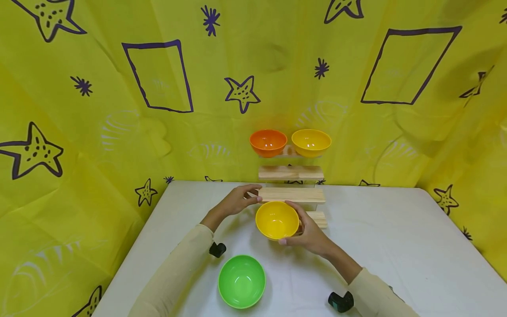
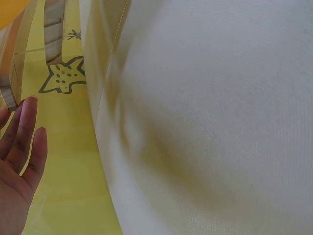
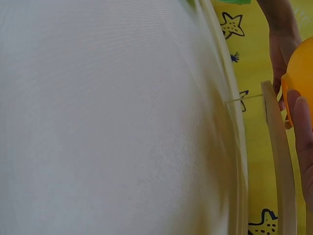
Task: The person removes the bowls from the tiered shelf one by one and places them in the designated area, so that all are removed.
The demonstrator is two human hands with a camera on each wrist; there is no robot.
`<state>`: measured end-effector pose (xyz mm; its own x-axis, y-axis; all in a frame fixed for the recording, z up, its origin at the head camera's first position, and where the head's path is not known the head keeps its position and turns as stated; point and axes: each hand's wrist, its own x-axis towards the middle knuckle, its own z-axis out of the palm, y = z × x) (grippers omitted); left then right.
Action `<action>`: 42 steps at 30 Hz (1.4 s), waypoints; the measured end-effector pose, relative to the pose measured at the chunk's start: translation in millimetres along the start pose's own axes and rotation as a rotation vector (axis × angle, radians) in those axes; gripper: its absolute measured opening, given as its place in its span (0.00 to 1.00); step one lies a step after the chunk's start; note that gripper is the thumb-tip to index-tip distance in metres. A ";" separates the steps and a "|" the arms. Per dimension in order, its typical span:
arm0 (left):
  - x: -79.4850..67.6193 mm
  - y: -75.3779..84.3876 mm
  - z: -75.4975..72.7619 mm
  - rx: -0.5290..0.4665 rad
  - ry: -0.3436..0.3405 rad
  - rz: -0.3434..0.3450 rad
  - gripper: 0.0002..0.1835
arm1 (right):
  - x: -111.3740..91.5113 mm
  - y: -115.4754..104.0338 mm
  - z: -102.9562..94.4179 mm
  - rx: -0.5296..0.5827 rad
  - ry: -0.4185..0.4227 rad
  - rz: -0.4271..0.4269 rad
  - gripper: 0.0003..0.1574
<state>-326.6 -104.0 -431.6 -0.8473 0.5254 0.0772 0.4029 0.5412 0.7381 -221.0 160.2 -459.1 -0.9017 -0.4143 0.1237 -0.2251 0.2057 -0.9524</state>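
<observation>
My right hand grips a yellow bowl at its right side, thumb low on the near side and fingers by the far rim. The bowl is tipped with its inside facing me, in front of the lower steps of a wooden stepped rack. At the left end of one step, my left hand holds the plank's edge between thumb and fingers. The left wrist view shows the fingers against that end. In the right wrist view, the held bowl appears orange-yellow, partly cut off.
An orange bowl and another yellow bowl stand side by side on the top step. Close to me, a green bowl sits on the white table. A yellow patterned sheet hangs behind the rack and at both sides.
</observation>
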 end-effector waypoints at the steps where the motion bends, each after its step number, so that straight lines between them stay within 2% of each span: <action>1: -0.3 0.1 0.0 -0.001 0.000 0.000 0.27 | -0.8 -0.3 -0.6 -0.004 0.000 -0.003 0.63; 42: -0.3 -3.0 -0.1 -0.007 0.000 0.020 0.28 | -31.2 -0.5 -16.7 0.015 -0.056 -0.006 0.65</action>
<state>-327.5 -105.9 -433.8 -0.8393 0.5358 0.0920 0.4172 0.5263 0.7409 -198.9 187.9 -457.8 -0.8780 -0.4647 0.1143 -0.2249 0.1898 -0.9557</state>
